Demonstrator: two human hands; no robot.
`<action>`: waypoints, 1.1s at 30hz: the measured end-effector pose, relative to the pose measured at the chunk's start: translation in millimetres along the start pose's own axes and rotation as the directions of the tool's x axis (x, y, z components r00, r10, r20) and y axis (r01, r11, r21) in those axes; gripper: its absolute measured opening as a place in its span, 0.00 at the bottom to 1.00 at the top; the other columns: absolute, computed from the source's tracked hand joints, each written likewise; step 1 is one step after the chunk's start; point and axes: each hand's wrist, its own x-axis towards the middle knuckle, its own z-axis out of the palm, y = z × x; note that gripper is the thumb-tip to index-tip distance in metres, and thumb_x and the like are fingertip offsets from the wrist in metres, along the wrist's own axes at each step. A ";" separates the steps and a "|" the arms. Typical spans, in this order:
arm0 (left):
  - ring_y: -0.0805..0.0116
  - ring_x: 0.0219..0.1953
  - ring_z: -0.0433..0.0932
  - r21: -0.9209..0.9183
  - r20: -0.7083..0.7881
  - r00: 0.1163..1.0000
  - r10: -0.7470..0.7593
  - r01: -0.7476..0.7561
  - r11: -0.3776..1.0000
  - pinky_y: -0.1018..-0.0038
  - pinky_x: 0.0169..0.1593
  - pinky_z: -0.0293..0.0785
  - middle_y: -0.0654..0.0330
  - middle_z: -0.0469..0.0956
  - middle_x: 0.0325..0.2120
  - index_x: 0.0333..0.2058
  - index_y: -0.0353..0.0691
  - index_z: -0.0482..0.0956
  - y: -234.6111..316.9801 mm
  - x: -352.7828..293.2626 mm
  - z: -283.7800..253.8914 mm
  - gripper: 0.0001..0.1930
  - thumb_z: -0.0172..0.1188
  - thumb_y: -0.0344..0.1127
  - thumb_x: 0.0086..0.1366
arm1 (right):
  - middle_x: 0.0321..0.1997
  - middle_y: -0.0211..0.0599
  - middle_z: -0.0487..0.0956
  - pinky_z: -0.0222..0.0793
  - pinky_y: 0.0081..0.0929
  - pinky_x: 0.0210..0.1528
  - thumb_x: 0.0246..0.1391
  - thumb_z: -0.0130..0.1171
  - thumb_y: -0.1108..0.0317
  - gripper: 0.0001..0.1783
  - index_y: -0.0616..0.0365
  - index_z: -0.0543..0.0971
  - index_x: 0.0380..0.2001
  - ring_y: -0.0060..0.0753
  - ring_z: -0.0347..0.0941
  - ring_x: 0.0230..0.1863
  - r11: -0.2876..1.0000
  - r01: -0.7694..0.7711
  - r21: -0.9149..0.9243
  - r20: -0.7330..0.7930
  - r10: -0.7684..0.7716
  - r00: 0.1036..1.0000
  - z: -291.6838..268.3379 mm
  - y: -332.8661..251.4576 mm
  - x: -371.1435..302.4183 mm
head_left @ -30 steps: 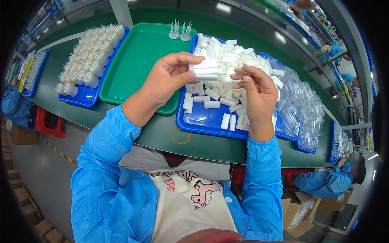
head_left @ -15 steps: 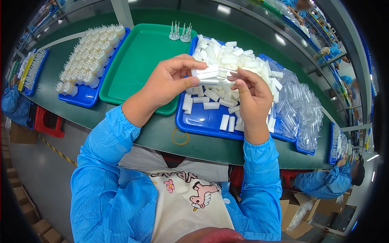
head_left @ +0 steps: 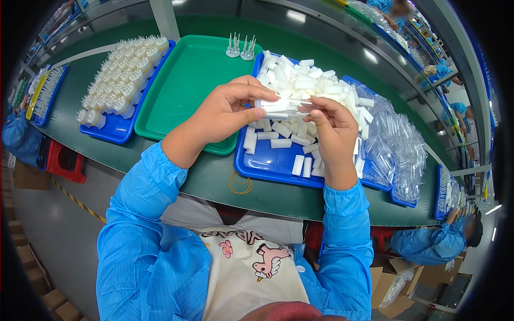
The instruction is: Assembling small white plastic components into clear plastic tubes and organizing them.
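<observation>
Over the blue tray [head_left: 267,174] of white foam pieces [head_left: 305,84], my left hand [head_left: 227,109] grips a white pronged piece [head_left: 274,108] lying sideways, its prongs pointing right. White foam shows along it. My right hand [head_left: 336,123] pinches at the prong ends with thumb and fingertips. Something thin and clear seems to lie there, but the fingers partly hide it. Two similar white pronged bases, one [head_left: 233,47] and another [head_left: 248,48], stand upright at the far right corner of the green tray [head_left: 184,75].
Clear plastic tubes [head_left: 388,142] heap up on the right. A blue tray [head_left: 115,131] at left carries rows of finished-looking white pronged pieces [head_left: 126,75]. Yellow rubber bands [head_left: 241,183] lie near the table's front edge. A co-worker in blue [head_left: 431,243] sits at far right.
My right fingertips have shifted slightly left, closer over the prong ends. My left hand keeps its grip on the piece. The whole view has moved a little.
</observation>
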 end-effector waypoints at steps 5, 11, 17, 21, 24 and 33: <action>0.67 0.50 0.73 -0.109 0.000 1.000 0.024 -0.024 0.994 0.71 0.55 0.72 0.56 0.74 0.47 0.48 0.35 0.80 -4.1 -3.0 -0.9 0.16 0.61 0.24 0.60 | 0.42 0.44 0.80 0.77 0.24 0.43 0.57 0.58 0.79 0.12 0.68 0.77 0.45 0.31 0.79 0.43 0.999 0.007 0.037 0.084 -0.010 0.996 -4.8 5.9 -1.7; 0.67 0.50 0.73 -0.173 -0.011 0.997 0.077 -0.078 0.982 0.71 0.56 0.71 0.56 0.74 0.47 0.48 0.35 0.80 -5.4 -1.5 1.4 0.15 0.61 0.25 0.61 | 0.45 0.40 0.74 0.75 0.21 0.43 0.54 0.59 0.81 0.11 0.67 0.79 0.42 0.28 0.75 0.42 0.992 0.125 -0.004 0.111 -0.124 0.986 -4.5 6.3 2.0; 0.70 0.48 0.73 -0.340 -0.116 0.991 -0.070 0.026 0.940 0.72 0.54 0.71 0.58 0.73 0.46 0.36 0.38 0.79 -1.8 -2.5 14.6 0.07 0.61 0.22 0.58 | 0.45 0.39 0.73 0.74 0.21 0.44 0.52 0.60 0.84 0.12 0.67 0.79 0.41 0.27 0.75 0.42 0.984 0.174 -0.041 0.097 -0.169 0.981 6.0 0.4 -5.1; 0.71 0.47 0.72 -0.410 -0.134 0.985 -0.111 0.047 0.911 0.74 0.53 0.71 0.60 0.72 0.44 0.32 0.41 0.75 -0.5 -4.4 20.7 0.08 0.62 0.21 0.56 | 0.45 0.39 0.73 0.73 0.21 0.45 0.51 0.61 0.84 0.11 0.67 0.79 0.40 0.28 0.76 0.42 0.980 0.199 0.021 0.099 -0.200 0.975 11.3 -1.2 -8.6; 0.72 0.47 0.72 -0.470 -0.130 0.981 -0.142 0.065 0.880 0.75 0.52 0.71 0.61 0.72 0.43 0.31 0.43 0.74 0.7 -5.8 21.5 0.10 0.63 0.21 0.56 | 0.45 0.39 0.73 0.74 0.22 0.46 0.51 0.61 0.84 0.11 0.67 0.79 0.40 0.29 0.76 0.43 0.984 0.104 0.147 0.101 -0.119 0.988 16.2 -0.5 -10.5; 0.72 0.45 0.75 -0.412 -0.089 0.990 -0.111 0.065 0.909 0.77 0.47 0.75 0.62 0.74 0.41 0.32 0.39 0.76 -1.4 -6.1 17.5 0.09 0.67 0.22 0.55 | 0.47 0.41 0.73 0.76 0.25 0.48 0.53 0.60 0.84 0.10 0.69 0.78 0.40 0.30 0.77 0.43 0.977 0.026 0.211 0.128 -0.054 0.990 16.5 0.2 -10.0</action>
